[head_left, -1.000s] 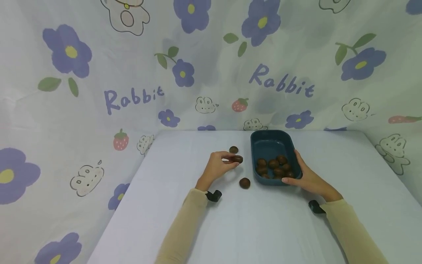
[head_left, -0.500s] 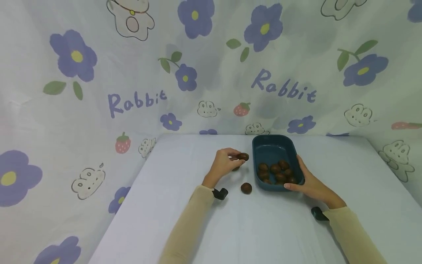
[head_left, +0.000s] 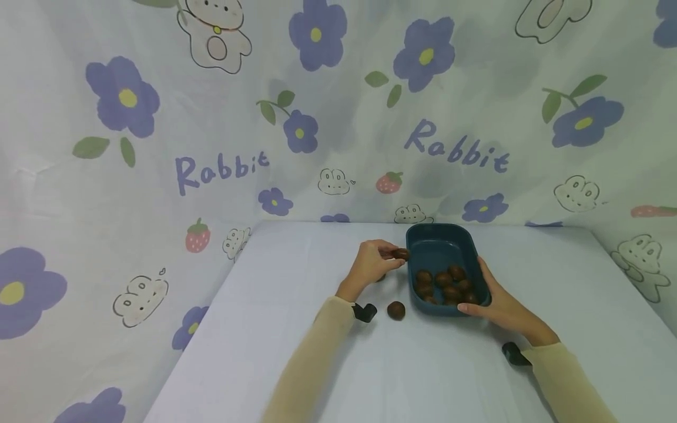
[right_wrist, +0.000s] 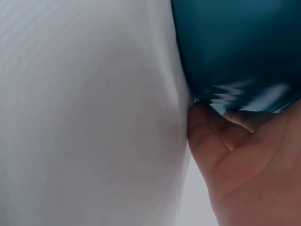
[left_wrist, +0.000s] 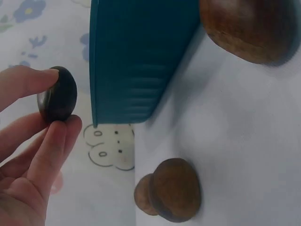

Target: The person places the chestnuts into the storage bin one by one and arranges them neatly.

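My left hand [head_left: 371,262] pinches a dark brown chestnut [left_wrist: 60,95] between thumb and fingertips, right at the left rim of a deep teal box [head_left: 441,235] in the head view. Several brown chestnuts [head_left: 449,288] lie in the near part of the box. My right hand [head_left: 505,302] holds the box at its near right corner, thumb over the near rim and fingers along the right side. In the right wrist view, the fingers [right_wrist: 207,129] lie against the teal wall, low by the white cloth.
One chestnut [head_left: 396,310] lies on the white table [head_left: 433,376] just left of the box's near end. Beyond the left wrist are two more, a larger chestnut [left_wrist: 176,189] overlapping a smaller-looking chestnut [left_wrist: 143,194]. A patterned curtain [head_left: 359,117] hangs behind the table.
My left hand has carried the pinched chestnut to the right, up to the box's left rim. The right hand keeps its hold on the box. The head view has tilted up slightly.
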Demonstrator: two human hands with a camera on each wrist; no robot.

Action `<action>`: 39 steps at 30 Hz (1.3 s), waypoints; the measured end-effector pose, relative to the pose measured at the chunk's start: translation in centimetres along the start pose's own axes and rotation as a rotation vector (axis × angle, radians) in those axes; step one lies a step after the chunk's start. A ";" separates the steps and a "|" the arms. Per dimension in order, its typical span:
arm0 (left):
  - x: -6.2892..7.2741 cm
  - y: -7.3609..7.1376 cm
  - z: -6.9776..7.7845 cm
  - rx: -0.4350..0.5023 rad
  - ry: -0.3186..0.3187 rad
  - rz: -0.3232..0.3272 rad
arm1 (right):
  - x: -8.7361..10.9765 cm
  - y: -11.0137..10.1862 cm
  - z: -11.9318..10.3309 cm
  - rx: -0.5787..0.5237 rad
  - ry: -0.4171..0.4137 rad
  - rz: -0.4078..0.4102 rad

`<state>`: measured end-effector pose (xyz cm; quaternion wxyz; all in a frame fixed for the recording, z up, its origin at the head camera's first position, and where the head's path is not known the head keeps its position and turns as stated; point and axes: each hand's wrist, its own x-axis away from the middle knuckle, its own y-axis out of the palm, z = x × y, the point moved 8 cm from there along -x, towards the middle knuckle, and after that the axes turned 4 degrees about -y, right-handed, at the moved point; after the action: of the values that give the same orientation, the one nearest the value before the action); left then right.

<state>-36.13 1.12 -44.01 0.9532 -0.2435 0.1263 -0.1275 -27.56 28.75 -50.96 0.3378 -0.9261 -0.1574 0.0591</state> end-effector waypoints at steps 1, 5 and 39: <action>-0.1 0.2 0.2 0.000 0.001 -0.004 | 0.0 0.0 0.0 0.001 -0.002 0.001; -0.6 0.9 0.6 -0.002 -0.002 -0.023 | 0.2 0.0 -0.2 -0.007 0.003 -0.001; -2.7 8.0 2.6 -0.501 0.152 -0.178 | 0.1 0.4 0.0 -0.020 -0.035 0.018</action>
<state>-36.46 9.88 -45.31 0.8361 -0.4715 0.2031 -0.1933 -27.36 28.57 -51.22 0.3254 -0.9296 -0.1554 0.0766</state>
